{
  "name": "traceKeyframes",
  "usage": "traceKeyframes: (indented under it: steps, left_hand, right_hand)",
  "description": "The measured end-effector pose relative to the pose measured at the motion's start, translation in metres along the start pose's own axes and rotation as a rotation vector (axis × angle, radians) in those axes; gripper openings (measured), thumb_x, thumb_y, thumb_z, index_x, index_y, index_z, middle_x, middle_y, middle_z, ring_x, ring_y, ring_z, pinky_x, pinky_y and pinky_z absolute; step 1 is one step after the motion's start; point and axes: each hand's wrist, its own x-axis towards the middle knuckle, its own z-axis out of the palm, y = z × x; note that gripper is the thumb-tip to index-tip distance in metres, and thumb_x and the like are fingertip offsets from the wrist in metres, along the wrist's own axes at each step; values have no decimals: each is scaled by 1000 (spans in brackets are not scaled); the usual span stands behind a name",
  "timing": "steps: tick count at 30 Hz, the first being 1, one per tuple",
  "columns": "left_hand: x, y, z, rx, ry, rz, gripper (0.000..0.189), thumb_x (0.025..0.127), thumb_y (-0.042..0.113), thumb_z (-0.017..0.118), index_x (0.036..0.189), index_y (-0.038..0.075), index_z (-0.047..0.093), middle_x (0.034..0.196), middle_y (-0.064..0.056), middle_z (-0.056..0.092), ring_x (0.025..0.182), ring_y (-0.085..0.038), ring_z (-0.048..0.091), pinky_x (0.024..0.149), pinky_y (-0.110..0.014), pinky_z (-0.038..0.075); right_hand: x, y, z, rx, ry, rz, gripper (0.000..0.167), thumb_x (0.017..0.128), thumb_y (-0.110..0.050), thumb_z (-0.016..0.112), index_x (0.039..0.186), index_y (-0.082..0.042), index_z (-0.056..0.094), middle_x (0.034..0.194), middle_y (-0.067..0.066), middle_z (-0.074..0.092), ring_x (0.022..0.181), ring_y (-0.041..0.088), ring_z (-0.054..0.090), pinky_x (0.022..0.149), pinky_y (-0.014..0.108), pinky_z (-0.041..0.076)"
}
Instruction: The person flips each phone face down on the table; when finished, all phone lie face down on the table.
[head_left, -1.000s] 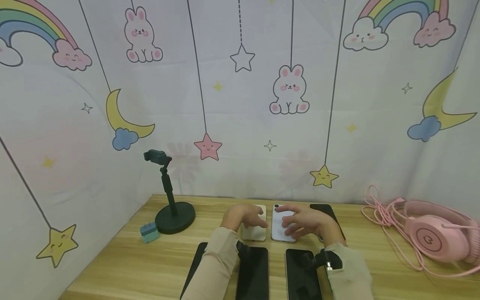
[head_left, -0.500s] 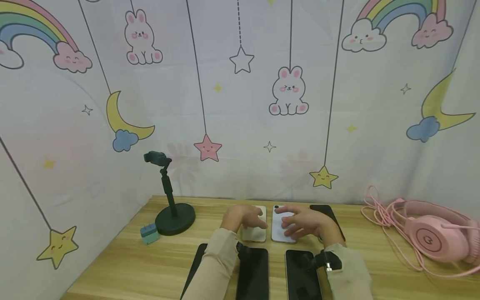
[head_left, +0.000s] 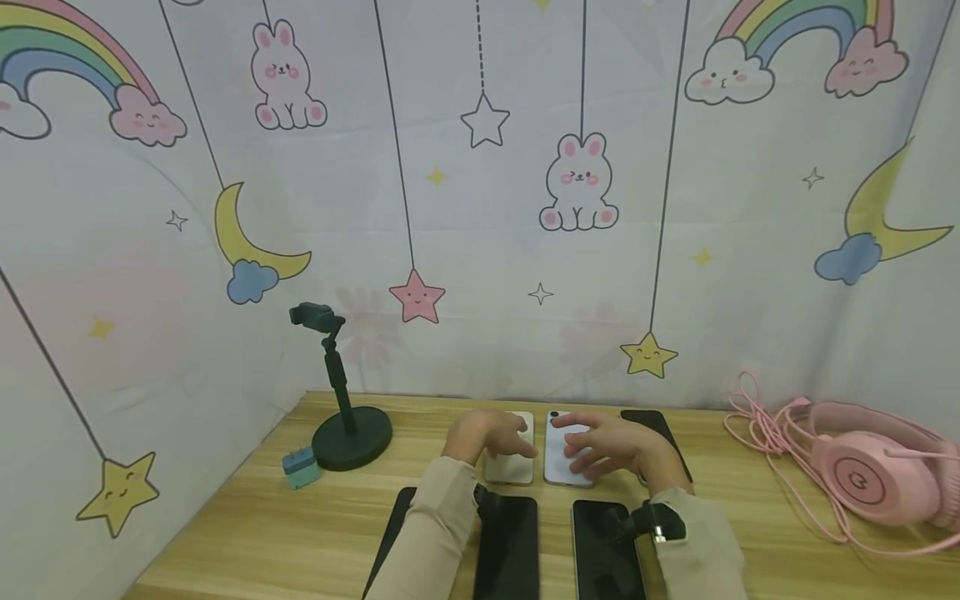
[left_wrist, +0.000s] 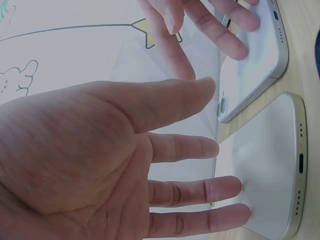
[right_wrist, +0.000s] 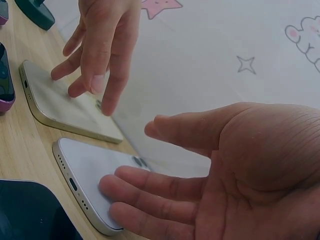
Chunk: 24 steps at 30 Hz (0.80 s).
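Note:
My left hand (head_left: 487, 435) is over a cream phone (head_left: 511, 467) that lies back side up. In the left wrist view its fingers are extended, with the lower fingertips at the back of the cream phone (left_wrist: 270, 165). My right hand (head_left: 615, 443) reaches over a pale lavender phone (head_left: 557, 454), also back side up, its camera showing at the top left. In the right wrist view the straight fingers of that hand lie along the pale phone (right_wrist: 82, 170), fingertips at its back. Neither hand grips anything. Both thumbs are held away from the phones.
Nearer on the wooden table (head_left: 247, 533) lie several dark phones, including a large one (head_left: 507, 550) and a narrower one (head_left: 606, 550). Another dark phone (head_left: 652, 421) is behind my right wrist. A black stand (head_left: 351, 437), a teal block (head_left: 301, 467) and pink headphones (head_left: 862, 475) flank them.

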Motion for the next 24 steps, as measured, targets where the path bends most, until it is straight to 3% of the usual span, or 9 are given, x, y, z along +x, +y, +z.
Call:
traceKeyframes:
  steps: [17,24]
  left_hand:
    - [2,0,1,-42,-27,19,58,96,47,63,146,20,52,130,-7,62,102,-26,67,94,-49,47]
    - [0,-2,0,-57,-24,-9,58,95,47,65,145,19,53,126,-8,63,102,-25,66,94,-49,47]
  right_hand:
    - [-2,-4,4,-23,-15,-22,43,102,-12,56,144,-8,50,113,19,62,93,29,69,81,44,56]
    - [0,-5,7,-39,-8,-12,43,101,-12,57,144,-10,51,112,18,63,93,29,68,82,45,56]
